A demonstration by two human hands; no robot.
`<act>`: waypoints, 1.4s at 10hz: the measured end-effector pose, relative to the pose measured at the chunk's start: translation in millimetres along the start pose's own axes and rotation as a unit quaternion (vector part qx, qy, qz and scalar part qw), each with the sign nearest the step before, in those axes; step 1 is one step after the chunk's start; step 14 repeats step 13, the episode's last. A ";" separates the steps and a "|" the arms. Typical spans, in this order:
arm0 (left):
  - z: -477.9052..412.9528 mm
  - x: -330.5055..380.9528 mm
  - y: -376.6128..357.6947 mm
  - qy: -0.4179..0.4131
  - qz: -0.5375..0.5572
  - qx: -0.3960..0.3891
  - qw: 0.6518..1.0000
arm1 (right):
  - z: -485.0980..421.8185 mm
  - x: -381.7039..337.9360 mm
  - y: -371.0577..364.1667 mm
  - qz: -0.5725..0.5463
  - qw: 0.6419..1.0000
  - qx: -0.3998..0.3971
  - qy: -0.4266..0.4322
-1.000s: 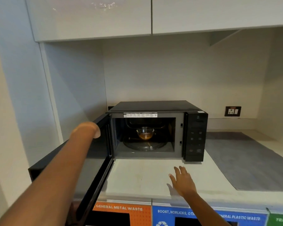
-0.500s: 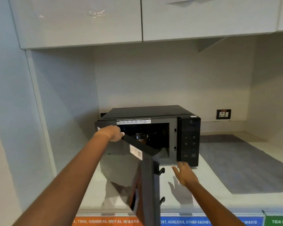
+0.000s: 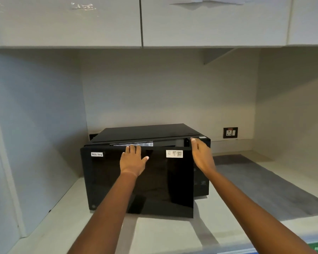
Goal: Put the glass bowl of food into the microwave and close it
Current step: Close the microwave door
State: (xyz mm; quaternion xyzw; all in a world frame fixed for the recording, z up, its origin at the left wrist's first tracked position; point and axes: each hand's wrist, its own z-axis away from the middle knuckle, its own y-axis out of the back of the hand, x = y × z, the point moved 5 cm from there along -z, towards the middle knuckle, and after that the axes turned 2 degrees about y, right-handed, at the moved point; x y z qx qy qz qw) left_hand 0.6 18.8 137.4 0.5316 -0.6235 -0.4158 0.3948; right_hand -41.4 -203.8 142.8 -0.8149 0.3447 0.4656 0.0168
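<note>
A black microwave (image 3: 147,132) stands on the pale counter against the back wall. Its glossy black door (image 3: 106,180) is almost shut, with a narrow gap still showing along the top and at the right side. My left hand (image 3: 133,161) lies flat on the upper middle of the door, fingers spread, holding nothing. My right hand (image 3: 200,155) is open at the door's upper right edge, in front of the control panel (image 3: 201,182). The glass bowl is hidden behind the door.
White wall cabinets (image 3: 154,21) hang overhead. A wall stands close on the left of the microwave. A grey mat (image 3: 261,182) covers the counter to the right. A socket (image 3: 230,132) sits on the back wall. The counter's front edge (image 3: 173,246) is near me.
The door swung from wide open to nearly shut, covering the bowl. My left hand moved from the door's edge to its front face. My right hand rose from the counter to the door's right edge.
</note>
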 end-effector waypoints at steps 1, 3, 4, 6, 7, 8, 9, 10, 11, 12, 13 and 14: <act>-12.3 3.3 -8.1 -0.006 0.003 0.005 1.000 | -3.7 0.5 -18.4 0.126 0.988 -0.071 0.056; -23.9 1.7 -21.5 -0.027 0.007 0.015 1.000 | -5.3 26.6 -50.5 0.320 0.930 -0.163 0.080; -25.7 1.8 -26.6 -0.030 0.004 0.023 0.999 | -8.9 39.0 -57.8 0.361 0.912 -0.176 0.082; -31.0 4.7 -34.1 -0.018 0.009 0.049 0.999 | -15.1 58.7 -71.7 0.388 0.903 -0.159 0.091; -35.7 5.3 -35.8 -0.012 0.005 0.050 0.999 | -21.7 61.5 -73.7 0.381 0.906 -0.161 0.092; -41.2 6.5 -35.8 -0.008 0.004 0.041 0.999 | -29.0 60.1 -75.3 0.371 0.907 -0.175 0.093; -42.0 6.2 -37.4 -0.009 0.012 0.048 0.999 | -28.9 62.5 -76.6 0.364 0.911 -0.170 0.093; -39.8 2.3 -42.6 -0.017 0.015 0.074 0.997 | -26.5 65.2 -77.3 0.352 0.917 -0.159 0.099; -31.5 0.0 -57.0 -0.012 0.031 0.105 0.994 | -16.6 72.2 -82.4 0.348 0.920 -0.151 0.099; -15.0 -4.1 -87.6 0.006 0.060 0.104 0.993 | 6.1 88.9 -95.3 0.343 0.921 -0.168 0.079; 9.1 -8.1 -125.7 0.018 0.040 0.052 0.998 | 38.4 113.4 -111.9 0.358 0.909 -0.208 0.049; 9.1 -8.1 -125.7 0.018 0.040 0.052 0.998 | 38.4 113.4 -111.9 0.358 0.909 -0.208 0.049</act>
